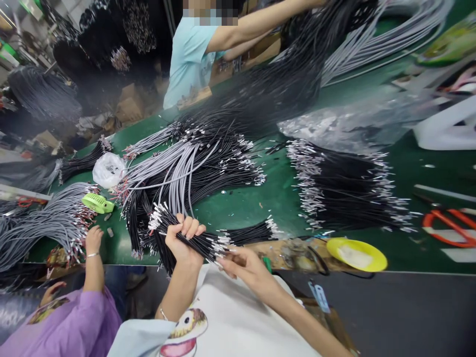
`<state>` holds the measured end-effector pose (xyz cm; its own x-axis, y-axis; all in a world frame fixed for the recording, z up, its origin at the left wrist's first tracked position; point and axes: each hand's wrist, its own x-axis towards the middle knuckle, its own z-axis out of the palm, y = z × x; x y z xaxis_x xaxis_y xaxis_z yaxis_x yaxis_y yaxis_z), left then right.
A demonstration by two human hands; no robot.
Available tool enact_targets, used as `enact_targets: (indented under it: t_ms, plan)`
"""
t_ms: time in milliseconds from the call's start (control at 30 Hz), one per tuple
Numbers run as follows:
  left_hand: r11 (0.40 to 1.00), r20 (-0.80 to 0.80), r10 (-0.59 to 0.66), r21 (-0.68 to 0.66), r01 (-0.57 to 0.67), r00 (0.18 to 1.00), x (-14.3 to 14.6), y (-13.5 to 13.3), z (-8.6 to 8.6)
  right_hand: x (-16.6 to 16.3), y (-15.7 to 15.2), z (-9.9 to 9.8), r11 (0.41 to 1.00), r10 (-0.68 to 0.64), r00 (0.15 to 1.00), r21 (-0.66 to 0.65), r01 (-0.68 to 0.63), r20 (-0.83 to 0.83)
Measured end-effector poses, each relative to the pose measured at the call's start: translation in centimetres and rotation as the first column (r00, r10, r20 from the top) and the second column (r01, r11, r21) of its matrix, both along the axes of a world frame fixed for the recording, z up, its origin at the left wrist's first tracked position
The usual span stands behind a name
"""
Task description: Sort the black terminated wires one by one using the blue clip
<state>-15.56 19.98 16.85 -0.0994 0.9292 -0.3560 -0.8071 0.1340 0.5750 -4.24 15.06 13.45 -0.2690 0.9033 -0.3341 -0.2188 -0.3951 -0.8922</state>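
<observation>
My left hand point(183, 242) is wrapped round a bundle of thin black wires point(193, 240) with silver tips, held just above the near edge of the green table point(267, 198). My right hand point(243, 265) pinches at the silver ends of that same bundle, fingers pressed together on the tips. More black wires point(256, 232) lie on the table just beyond my hands.
Heaps of grey and black wires point(186, 168) cover the table, with a big black stack point(345, 191) at right. A yellow dish point(357, 254), orange scissors point(451, 227) and a green tool point(97, 203) lie about. One person in purple point(70, 322) works at left, another in light blue point(189, 54) across.
</observation>
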Motion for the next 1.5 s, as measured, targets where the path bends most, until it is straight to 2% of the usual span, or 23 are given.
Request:
enact_targets:
  t_ms: [267, 467, 667, 833, 1000, 1067, 1167, 1233, 1367, 1500]
  plan:
    - [1.000, 0.014, -0.005, 0.015, 0.005, 1.000, 0.1, 0.0, -0.3, -0.5, 0.2, 0.1, 0.997, 0.035, 0.999, -0.063, -0.033, 0.034]
    - [1.000, 0.047, -0.021, 0.001, 0.021, 0.999, 0.2, -0.1, -0.2, -0.7, 0.2, -0.2, 0.998, -0.029, 0.998, -0.052, 0.033, 0.062]
    - [0.998, 0.147, -0.026, -0.049, 0.033, 0.989, 0.8, -0.3, 0.6, -0.4, 0.2, -0.3, 0.999, -0.017, 0.998, -0.033, 0.018, 0.054]
    - [0.995, 0.221, -0.020, -0.090, 0.041, 0.975, 0.1, -0.1, 0.3, 0.1, -0.2, -0.4, 1.000, 0.010, 0.999, -0.022, -0.010, 0.033]
    - [0.993, 0.249, 0.105, 0.035, -0.117, 0.963, -2.5, 1.2, 0.4, 0.7, -1.3, -1.7, 0.995, -0.017, 0.994, -0.095, 0.007, -0.111]
    - [0.991, 0.205, 0.076, 0.096, -0.098, 0.976, -2.7, 1.2, 0.8, 0.5, -1.5, -2.1, 0.992, -0.008, 0.980, -0.126, -0.018, -0.198]
    - [0.990, 0.134, -0.037, 0.141, 0.018, 0.990, -1.8, 0.6, 1.2, -0.3, -1.0, -1.7, 0.993, 0.043, 0.953, -0.093, -0.074, -0.300]
    - [0.985, 0.106, -0.095, 0.154, 0.078, 0.990, -1.1, 0.2, 1.4, -0.9, -0.3, -0.9, 0.997, 0.035, 0.962, -0.057, -0.052, -0.270]
    - [0.975, 0.058, -0.120, 0.198, 0.106, 0.991, -0.6, -0.1, 1.8, -1.4, 1.0, 1.0, 0.999, -0.030, 0.999, 0.020, 0.031, -0.026]
    - [0.981, 0.072, -0.128, 0.153, 0.116, 0.989, -0.9, 0.0, 1.9, -1.2, 1.3, 1.8, 0.997, 0.000, 0.998, 0.071, -0.005, 0.069]
